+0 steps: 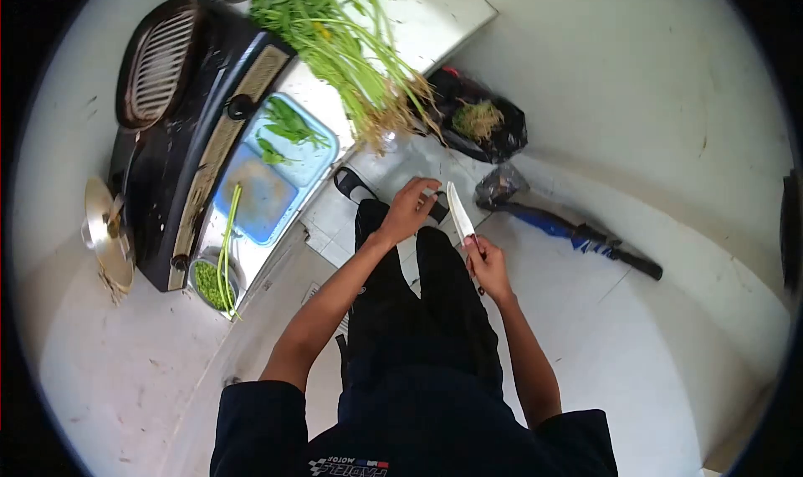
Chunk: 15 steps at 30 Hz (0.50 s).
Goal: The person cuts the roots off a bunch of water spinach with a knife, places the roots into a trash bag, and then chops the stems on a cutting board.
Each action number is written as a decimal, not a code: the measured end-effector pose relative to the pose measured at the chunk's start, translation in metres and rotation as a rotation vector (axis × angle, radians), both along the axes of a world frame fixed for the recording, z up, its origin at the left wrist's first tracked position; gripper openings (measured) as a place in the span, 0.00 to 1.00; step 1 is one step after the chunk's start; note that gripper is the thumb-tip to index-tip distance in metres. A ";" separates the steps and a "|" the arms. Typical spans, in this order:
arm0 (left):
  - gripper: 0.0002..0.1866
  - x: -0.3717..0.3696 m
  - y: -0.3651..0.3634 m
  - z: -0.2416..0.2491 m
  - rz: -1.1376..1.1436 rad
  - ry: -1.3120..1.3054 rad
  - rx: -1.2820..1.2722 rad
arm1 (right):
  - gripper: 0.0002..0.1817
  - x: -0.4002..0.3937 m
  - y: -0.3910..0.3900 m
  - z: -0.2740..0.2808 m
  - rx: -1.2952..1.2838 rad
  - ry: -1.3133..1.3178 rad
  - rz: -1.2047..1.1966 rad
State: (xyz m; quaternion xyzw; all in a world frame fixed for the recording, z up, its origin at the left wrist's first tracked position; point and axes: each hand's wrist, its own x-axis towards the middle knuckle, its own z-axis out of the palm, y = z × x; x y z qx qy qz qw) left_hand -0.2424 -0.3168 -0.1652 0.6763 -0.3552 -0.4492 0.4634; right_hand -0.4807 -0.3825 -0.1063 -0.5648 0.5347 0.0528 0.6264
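Note:
A knife (458, 211) with a pale blade and dark handle is held in my right hand (488, 268), its blade pointing up and away from me. Close to the left of the blade is my left hand (408, 211), fingers bent and apart, with nothing visible in it. To the left on the counter lies a blue tray (314, 176) holding a few green leaves (288, 125). Chopped greens (209, 284) fill a small bowl (201, 265) beside it, and long green stalks (226, 251) lie across bowl and tray. A large bunch of leafy stalks with roots (351, 67) hangs over the counter edge.
A black stove (159, 192) stands on the counter, with a ridged grill pan (159, 63) and a metal lid (109, 238). Beyond my feet, a black plastic bag (508, 142) contains root trimmings (478, 121). A long blue-and-black object (548, 223) lies along the wall at right.

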 end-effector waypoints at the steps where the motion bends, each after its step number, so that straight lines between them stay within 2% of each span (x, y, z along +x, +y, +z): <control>1: 0.16 0.005 0.009 0.010 0.022 0.020 0.004 | 0.21 0.007 0.001 0.007 0.000 0.008 0.037; 7: 0.14 0.034 0.076 0.053 0.254 0.028 0.001 | 0.24 0.066 0.003 0.040 -0.098 -0.087 0.283; 10: 0.13 0.054 0.115 0.071 0.401 0.009 -0.005 | 0.24 0.110 -0.001 0.063 -0.232 -0.063 0.483; 14: 0.12 0.082 0.164 0.058 0.610 0.004 -0.037 | 0.19 0.165 0.005 0.073 -0.254 -0.116 0.572; 15: 0.12 0.094 0.172 0.070 0.646 -0.043 -0.053 | 0.19 0.181 0.005 0.073 -0.269 -0.136 0.605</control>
